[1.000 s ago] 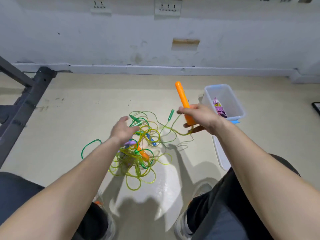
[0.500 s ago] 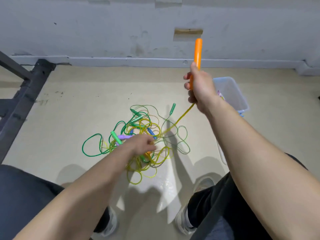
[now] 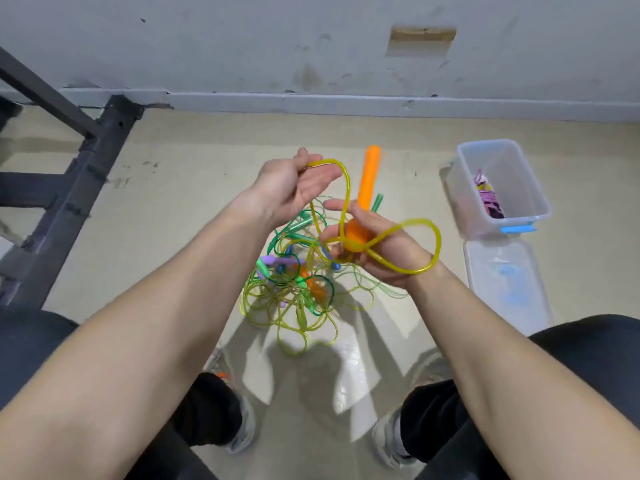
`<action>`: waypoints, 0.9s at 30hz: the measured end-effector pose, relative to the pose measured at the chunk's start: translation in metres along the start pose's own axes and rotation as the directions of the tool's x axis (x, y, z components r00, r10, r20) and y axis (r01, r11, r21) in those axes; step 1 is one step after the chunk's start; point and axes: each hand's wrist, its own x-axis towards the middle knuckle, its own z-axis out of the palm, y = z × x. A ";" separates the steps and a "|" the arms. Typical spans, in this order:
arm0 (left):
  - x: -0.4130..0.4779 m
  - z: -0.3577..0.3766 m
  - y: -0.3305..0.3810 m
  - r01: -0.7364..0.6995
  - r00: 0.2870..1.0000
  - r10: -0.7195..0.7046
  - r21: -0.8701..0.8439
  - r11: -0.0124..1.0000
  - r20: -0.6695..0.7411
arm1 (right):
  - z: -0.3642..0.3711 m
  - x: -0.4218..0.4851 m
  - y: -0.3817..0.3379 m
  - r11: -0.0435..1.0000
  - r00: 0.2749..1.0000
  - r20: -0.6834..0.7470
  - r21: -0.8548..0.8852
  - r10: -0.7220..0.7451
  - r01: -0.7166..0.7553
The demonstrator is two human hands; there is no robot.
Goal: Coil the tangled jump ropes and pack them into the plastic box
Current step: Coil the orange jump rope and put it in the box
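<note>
My right hand grips the lower end of an orange rope handle that points up and away. Its yellow cord loops around the back of that hand and rises to my left hand, which is raised palm-up with the cord pinched at the fingertips. Below both hands, a tangle of yellow and green ropes with green, purple, blue and orange handles lies on the floor. The clear plastic box stands at the right with a coiled purple rope inside.
The box's clear lid with blue clips lies flat on the floor just in front of the box. A dark metal frame stands at the left. A grey wall and baseboard run along the far side. My knees and shoes frame the bottom.
My right hand came down from its raised position with the orange handle. My left hand left the pile, rose, and took hold of the yellow cord, which now loops around my right hand.
</note>
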 end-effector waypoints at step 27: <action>-0.008 -0.110 -0.082 -0.077 0.964 0.240 0.743 0.665 -0.114 | -0.063 0.025 -0.092 0.827 0.529 -0.652 -0.523 -0.543 0.206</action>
